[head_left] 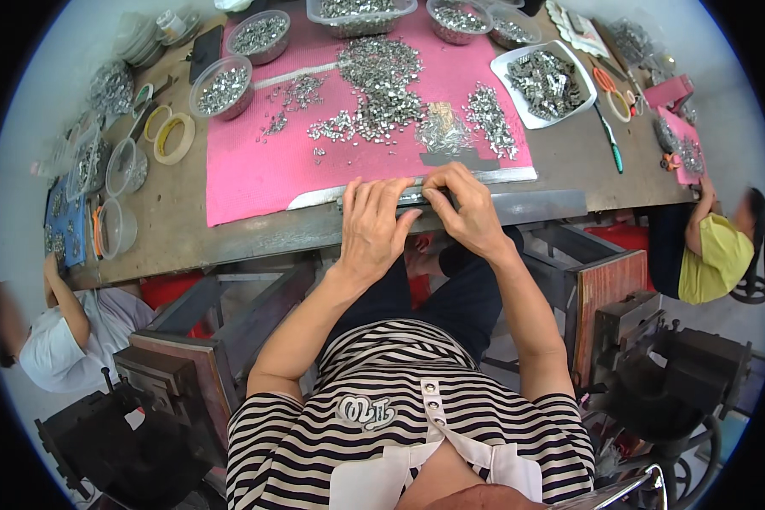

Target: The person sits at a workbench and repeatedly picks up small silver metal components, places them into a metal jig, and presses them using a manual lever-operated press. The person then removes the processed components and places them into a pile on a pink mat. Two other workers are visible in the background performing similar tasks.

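Observation:
My left hand (369, 231) and my right hand (467, 209) meet at the table's front edge. Between them is a narrow, dark metal bar (410, 197), its ends covered by my fingers. The left fingers lie over its far side with the thumb on the near side; the right thumb and fingers pinch its other end. Just beyond lies a pink mat (255, 174) with a large heap of small silvery metal pieces (378, 81). Thin metal pins (444, 133) form a pile closer to my right hand, beside more small pieces (490, 119).
Clear tubs of metal parts (222, 87) line the mat's left and far sides. A white tray (520, 109) of darker pieces stands right. Tape rolls (174, 139), orange-handled scissors (605, 81) and a green-handled brush (614, 153) lie around. Two people sit at the table's sides.

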### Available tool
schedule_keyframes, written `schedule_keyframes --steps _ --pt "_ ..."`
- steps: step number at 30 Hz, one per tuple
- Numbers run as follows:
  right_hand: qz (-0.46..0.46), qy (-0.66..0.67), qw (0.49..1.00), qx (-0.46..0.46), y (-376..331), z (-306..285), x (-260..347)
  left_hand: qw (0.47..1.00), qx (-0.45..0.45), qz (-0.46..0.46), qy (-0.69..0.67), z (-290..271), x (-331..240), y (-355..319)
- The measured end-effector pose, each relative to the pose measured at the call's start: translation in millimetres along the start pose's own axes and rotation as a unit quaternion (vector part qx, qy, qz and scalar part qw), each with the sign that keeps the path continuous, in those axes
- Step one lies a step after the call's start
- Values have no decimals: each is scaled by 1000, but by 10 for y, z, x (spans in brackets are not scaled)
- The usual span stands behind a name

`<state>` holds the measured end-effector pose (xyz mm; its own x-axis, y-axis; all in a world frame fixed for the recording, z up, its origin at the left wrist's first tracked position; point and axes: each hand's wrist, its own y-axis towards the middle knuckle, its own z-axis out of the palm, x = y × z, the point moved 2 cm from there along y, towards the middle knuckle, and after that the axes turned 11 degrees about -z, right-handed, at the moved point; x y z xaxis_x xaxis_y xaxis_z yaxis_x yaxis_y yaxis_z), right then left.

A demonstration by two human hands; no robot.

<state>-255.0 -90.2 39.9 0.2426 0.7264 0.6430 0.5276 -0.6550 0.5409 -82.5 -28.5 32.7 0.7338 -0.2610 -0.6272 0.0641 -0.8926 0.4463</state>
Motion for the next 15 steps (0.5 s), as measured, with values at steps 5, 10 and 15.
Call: schedule_keyframes --steps 5,10,15 --pt "-12 -13 1000 -6 -18 56 -4 1000 -2 -5 -7 69 124 -67" --pt "-30 -12 999 -14 -17 89 -27 1000 -9 -15 -9 82 108 -67" --pt "-59 -44 997 -10 1 85 16 1000 -21 -15 -15 87 85 -70"
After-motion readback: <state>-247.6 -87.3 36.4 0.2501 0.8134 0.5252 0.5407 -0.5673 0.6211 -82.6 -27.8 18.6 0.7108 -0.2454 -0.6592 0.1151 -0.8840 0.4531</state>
